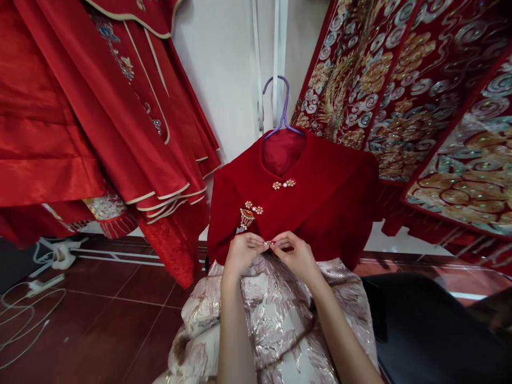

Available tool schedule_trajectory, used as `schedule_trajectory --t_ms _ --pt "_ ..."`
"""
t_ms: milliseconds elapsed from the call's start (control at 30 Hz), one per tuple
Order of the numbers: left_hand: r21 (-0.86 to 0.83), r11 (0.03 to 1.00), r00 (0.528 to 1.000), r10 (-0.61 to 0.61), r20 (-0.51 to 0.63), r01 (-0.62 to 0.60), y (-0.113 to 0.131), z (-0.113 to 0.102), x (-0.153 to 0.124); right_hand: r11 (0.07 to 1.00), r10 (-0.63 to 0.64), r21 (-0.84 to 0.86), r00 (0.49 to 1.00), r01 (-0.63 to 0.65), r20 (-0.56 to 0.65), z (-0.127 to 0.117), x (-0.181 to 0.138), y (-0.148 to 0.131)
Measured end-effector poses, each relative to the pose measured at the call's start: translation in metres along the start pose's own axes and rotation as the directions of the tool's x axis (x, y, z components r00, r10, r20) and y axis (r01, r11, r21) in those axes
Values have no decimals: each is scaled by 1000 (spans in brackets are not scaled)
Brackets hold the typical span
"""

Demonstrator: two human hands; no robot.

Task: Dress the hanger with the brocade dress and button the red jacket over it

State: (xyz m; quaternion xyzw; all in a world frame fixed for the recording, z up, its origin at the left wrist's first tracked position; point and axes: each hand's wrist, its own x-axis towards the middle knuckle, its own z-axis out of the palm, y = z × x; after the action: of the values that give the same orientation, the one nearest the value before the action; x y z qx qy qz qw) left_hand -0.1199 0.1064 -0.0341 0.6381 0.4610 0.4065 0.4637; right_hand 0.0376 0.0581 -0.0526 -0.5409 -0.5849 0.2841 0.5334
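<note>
A dark red jacket (316, 181) hangs in front of me on a purple hanger (284, 114). Pearl-studded flower clasps (284, 184) join its front below the collar. Lower on the left are another flower clasp (254, 207) and a fan-shaped beaded ornament (247, 216). At the waist, my left hand (244, 253) and my right hand (295, 255) meet, fingertips pinched around a small beaded clasp (268, 243); the fingers partly cover it. Below the jacket spreads a pale pink and silver patterned skirt (276, 320), beneath my forearms.
Red garments with cream piping (132, 106) hang at the left. Heavily embroidered red garments (400, 90) hang at the right. A black chair (432, 325) stands at lower right. White cables (28, 330) and a power strip (46, 285) lie on the tiled floor at left.
</note>
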Motion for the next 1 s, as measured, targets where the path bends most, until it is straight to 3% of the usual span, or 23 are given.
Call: schedule_trajectory --t_ms 333,533,733,867,1000 --pt "54 997 998 56 -11 -56 2 -2 -2 1000 -20 -5 1000 20 -11 3 -1 -1" --pt "-194 978 995 -56 86 72 18 3 -7 996 33 83 999 -33 0 -6 0 -3" --pt "-435 898 977 -36 -208 -59 19 8 14 960 88 251 982 -128 167 -31 -2 -17" --pt "-643 764 976 -104 -191 -44 24 14 30 929 121 317 967 -190 224 -40 -4 -22" --pt "-725 688 981 -126 -145 -18 30 17 35 917 140 336 961 -216 236 -40 -3 -23"
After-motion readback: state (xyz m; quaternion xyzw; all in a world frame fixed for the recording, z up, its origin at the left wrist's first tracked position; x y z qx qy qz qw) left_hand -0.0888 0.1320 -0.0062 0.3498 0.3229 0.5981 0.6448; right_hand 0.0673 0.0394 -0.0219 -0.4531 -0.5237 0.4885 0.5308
